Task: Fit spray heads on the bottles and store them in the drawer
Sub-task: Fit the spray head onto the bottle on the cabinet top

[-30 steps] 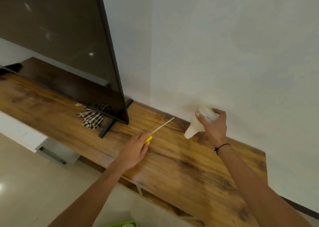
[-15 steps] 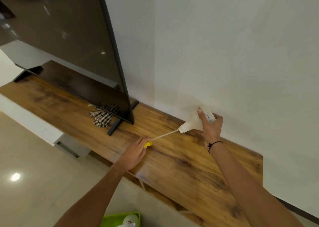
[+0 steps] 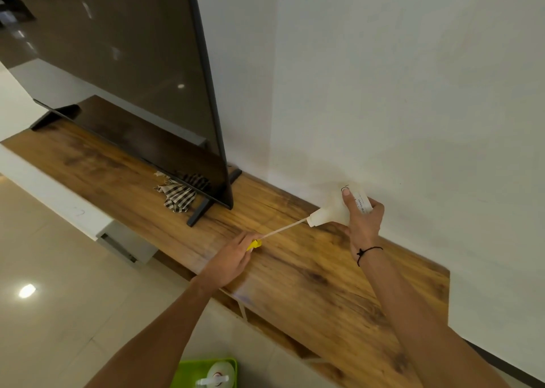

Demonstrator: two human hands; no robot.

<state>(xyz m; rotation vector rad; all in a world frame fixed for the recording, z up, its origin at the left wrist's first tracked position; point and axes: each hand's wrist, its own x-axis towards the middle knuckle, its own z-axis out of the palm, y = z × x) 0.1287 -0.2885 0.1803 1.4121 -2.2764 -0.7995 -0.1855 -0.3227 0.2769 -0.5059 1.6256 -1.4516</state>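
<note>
Above the wooden surface (image 3: 309,275), the right hand (image 3: 361,222) grips a tilted white bottle (image 3: 336,208) while the left hand (image 3: 233,262) pinches a yellow spray head (image 3: 254,244), its tube tip at the bottle mouth; seating and drawer storage remain.

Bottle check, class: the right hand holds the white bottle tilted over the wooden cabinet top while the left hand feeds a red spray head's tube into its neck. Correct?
Not quite: in the head view the spray head in the left hand is yellow, not red. The right hand does hold the white bottle tilted over the wooden cabinet top, tube at its neck.
</note>
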